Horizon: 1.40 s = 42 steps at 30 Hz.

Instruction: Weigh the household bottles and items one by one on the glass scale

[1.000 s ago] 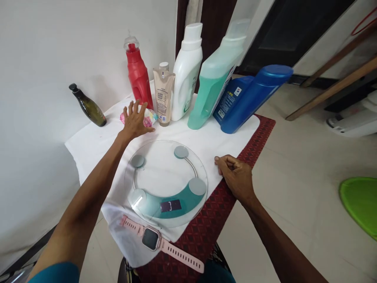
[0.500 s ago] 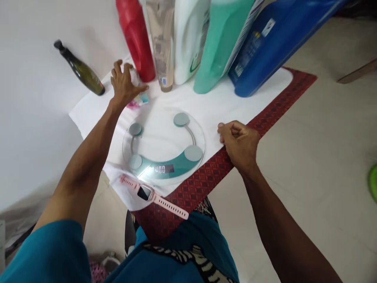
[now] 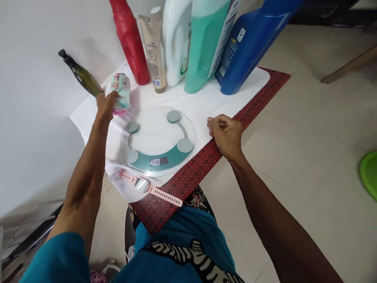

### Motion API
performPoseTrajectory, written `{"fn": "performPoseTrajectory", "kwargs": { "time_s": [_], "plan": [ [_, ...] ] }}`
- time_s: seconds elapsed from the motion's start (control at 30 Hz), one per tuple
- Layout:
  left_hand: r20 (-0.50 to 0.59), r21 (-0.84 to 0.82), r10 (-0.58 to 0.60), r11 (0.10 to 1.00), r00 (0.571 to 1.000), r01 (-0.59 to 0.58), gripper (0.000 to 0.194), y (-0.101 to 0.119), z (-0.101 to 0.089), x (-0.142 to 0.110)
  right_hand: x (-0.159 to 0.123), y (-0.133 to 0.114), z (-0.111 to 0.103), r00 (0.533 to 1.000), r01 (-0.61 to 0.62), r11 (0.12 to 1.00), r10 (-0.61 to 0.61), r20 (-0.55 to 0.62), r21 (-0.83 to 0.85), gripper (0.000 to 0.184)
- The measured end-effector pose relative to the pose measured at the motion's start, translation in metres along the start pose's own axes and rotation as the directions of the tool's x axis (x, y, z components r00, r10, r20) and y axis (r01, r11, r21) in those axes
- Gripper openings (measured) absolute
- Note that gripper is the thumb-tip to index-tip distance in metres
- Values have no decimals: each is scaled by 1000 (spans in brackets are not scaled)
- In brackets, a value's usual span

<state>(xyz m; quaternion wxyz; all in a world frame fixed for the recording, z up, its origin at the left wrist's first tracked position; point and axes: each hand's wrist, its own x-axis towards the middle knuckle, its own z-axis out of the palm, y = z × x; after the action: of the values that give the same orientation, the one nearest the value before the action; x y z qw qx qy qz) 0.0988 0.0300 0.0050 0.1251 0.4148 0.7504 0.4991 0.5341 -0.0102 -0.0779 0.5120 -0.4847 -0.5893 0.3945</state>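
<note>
My left hand [image 3: 106, 103] is closed at the left edge of a small, soft plastic packet [image 3: 122, 88], pale green and white with pink at its lower end. Some of its fingers are hidden. Close beside that hand, an olive-green bottle with a black cap [image 3: 84, 78] stands near the wall. My right hand [image 3: 226, 131] rests in a loose fist on the table's front edge, with nothing visible in it. Between the hands lies a round glass weighing scale [image 3: 153, 129] with a lit display. A pink-strapped watch [image 3: 141, 184] lies in front of it.
Along the back stand a red bottle [image 3: 134, 47], a beige tube [image 3: 154, 55], a white jug [image 3: 176, 43], a bottle of green liquid [image 3: 203, 51] and a blue bottle [image 3: 244, 47]. White cloth [image 3: 206, 98] covers the red-patterned mat [image 3: 203, 169]. A green object [image 3: 369, 175] is on the floor.
My left hand has gone from spread fingers over the packet to closed at its left edge, and the packet has shifted left. The view has moved slightly; my right hand stays on the table edge.
</note>
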Motion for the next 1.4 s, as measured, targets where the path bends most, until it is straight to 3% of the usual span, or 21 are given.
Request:
{"fn": "performPoseTrajectory", "kwargs": {
  "time_s": [0.1,0.2,0.27,0.37,0.47,0.57,0.67,0.77,0.87,0.97,1.03,1.1,1.23,1.33,1.4],
  "plan": [
    [40,-30,-83,996,996,84,61,13,-34,-37,0,1,-2,1000,2,1000,-2,20,-3,47],
    [149,-34,0,999,989,5,84,32,-51,-88,1,1,-2,1000,0,1000,0,16,-17,47],
    [206,19,71,997,976,-77,89,40,-48,-123,0,1,-1,1000,-10,999,10,1,-31,45],
    [293,152,159,966,943,-210,85,45,-29,-165,0,2,1,1000,-19,999,18,-4,-47,41],
    [345,242,216,920,914,-309,88,48,-10,-194,-1,2,1,1000,-3,998,2,-9,-59,41],
    [363,266,259,892,895,-366,99,56,-5,-210,-2,3,1,1000,13,998,-13,-5,-63,41],
    [255,212,274,920,927,-330,96,65,-22,-216,-3,2,1,1000,13,998,-13,-2,-63,43],
    [15,91,250,964,968,-250,70,60,-53,-220,-3,2,0,1000,10,998,-10,-11,-67,43],
    [-212,27,192,981,958,-191,58,44,-78,-230,-3,2,0,1000,10,998,-10,-14,-62,42],
    [-309,18,174,984,935,-177,60,34,-87,-243,-3,1,0,1000,14,999,-15,-17,-38,42],
    [-266,39,220,975,938,-218,66,37,-83,-251,-3,0,1,1000,7,1000,-7,-21,-23,41],
    [-138,123,286,955,948,-270,80,45,-70,-257,-3,-2,0,1000,-7,1000,7,-25,-22,39],
    [160,341,345,860,925,-379,119,54,-23,-259,-3,-6,0,999,-31,999,30,-25,-42,33],
    [176,367,337,849,925,-379,106,46,8,-250,-3,-7,-1,999,-37,999,35,-33,-38,30],
    [128,325,322,880,938,-346,93,41,15,-240,-3,-8,-1,998,-48,998,47,-33,-27,30]
  ]
}}
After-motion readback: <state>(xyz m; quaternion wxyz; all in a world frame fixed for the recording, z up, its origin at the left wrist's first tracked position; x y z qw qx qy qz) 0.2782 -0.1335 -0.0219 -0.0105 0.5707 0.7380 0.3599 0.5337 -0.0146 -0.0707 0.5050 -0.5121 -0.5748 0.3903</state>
